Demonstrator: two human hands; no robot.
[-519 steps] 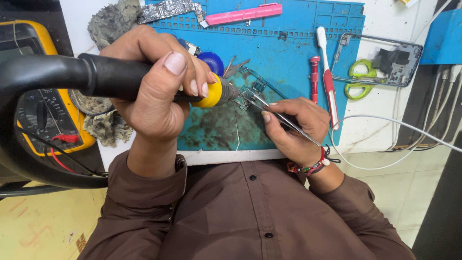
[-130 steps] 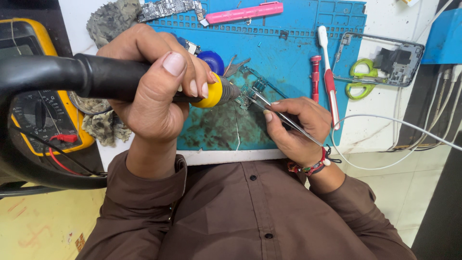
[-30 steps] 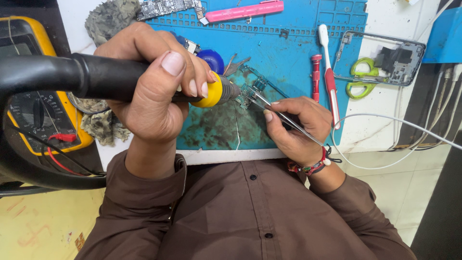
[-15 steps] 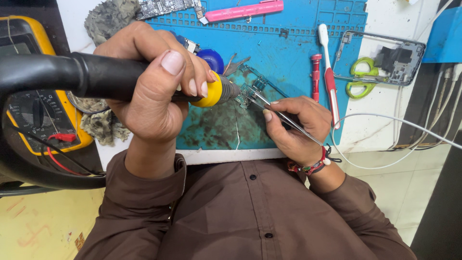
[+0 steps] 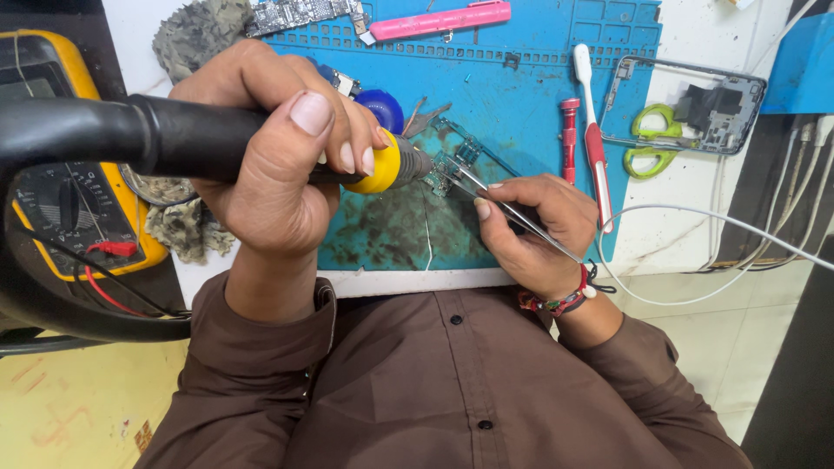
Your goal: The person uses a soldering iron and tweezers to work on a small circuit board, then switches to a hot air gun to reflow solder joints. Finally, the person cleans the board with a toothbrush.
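**Hot-air nozzle and tweezers meet over a small circuit board**

The landmark here is the blue silicone work mat (image 5: 521,95) on the white counter (image 5: 686,226). Near the mat's middle lies a small green circuit board (image 5: 453,163). The left hand (image 5: 269,165) has its grip wrapped fully shut around a thick black hot-air handle with a yellow collar (image 5: 375,163); its metal nozzle points at the board from the mat's left side. The right hand (image 5: 530,230), at the mat's lower right, pinches thin metal tweezers (image 5: 512,208) closed between thumb and fingers, their tips on the board's edge. Whether the tips hold a part is too small to tell.

As a judgement, the rework on the board is in mid-course: tool and tweezers are both on it, and nothing shows a part lifted clear or set aside.

Along the mat's top edge lie a pink flat bar-shaped tool (image 5: 439,19) and a bare grey phone board (image 5: 300,13). A red-handled white toothbrush (image 5: 591,130) and a small red screwdriver (image 5: 569,139) lie at the mat's right edge. Off the mat's right, green-handled scissors (image 5: 647,143) rest under a phone frame (image 5: 695,104). Off its left stands a yellow-cased multimeter (image 5: 78,200) with a round dial. No labels are legible.
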